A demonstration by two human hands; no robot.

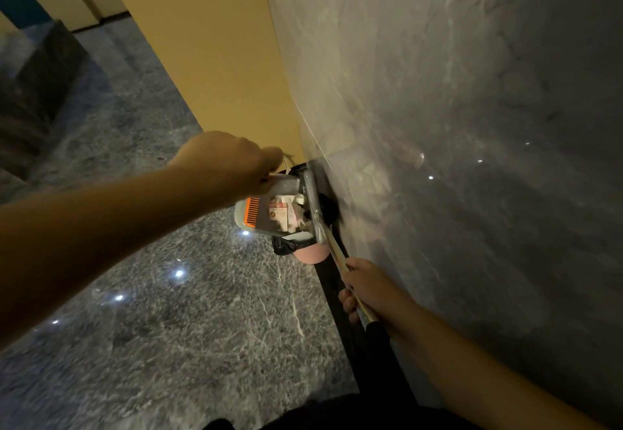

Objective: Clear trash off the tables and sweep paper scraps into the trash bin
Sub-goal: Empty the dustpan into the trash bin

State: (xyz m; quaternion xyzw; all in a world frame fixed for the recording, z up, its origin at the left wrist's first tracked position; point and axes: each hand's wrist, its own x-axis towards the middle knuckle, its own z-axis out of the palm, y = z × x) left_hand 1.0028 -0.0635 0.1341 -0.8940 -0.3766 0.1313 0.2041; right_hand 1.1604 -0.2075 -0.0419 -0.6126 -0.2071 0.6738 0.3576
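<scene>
My left hand [232, 160] is closed on the top of a grey dustpan [256, 224] with an orange comb edge, held over a pink trash bin [312, 254] lined with a black bag. Paper scraps [286, 214] lie in the dustpan. My right hand [367, 291] grips the broom handle [332, 244], a long pole running up along the wall to the dustpan. The bin stands on the floor against the wall, mostly hidden by the dustpan.
A glossy grey marble wall [472, 126] fills the right side, with a dark baseboard [340, 295] at its foot. A yellow wall [209, 42] stands behind. The speckled grey floor [185, 328] spreads left; a dark block [37, 92] sits at far left.
</scene>
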